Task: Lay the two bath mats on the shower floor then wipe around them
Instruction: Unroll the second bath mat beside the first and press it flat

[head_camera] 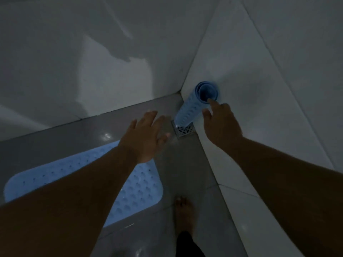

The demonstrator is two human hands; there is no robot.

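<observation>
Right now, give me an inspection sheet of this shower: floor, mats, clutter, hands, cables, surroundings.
Surface: grey tiled floor, glossy with light glints; whether it is wet cannot be told.
Job's things: flat mat lies unrolled on the floor at left. Rolled mat stands on end in the corner, its foot on the drain, leaning at the wall.
Clutter: nothing seen; no cloth in view.
Hands: left hand open, fingers spread, above the floor. Right hand open, one fingertip at the rolled mat's top rim; no grip yet.
Cables: nothing seen.
Surroundings: white tiled walls meeting in a corner; dim light; a bare foot on the floor.
</observation>
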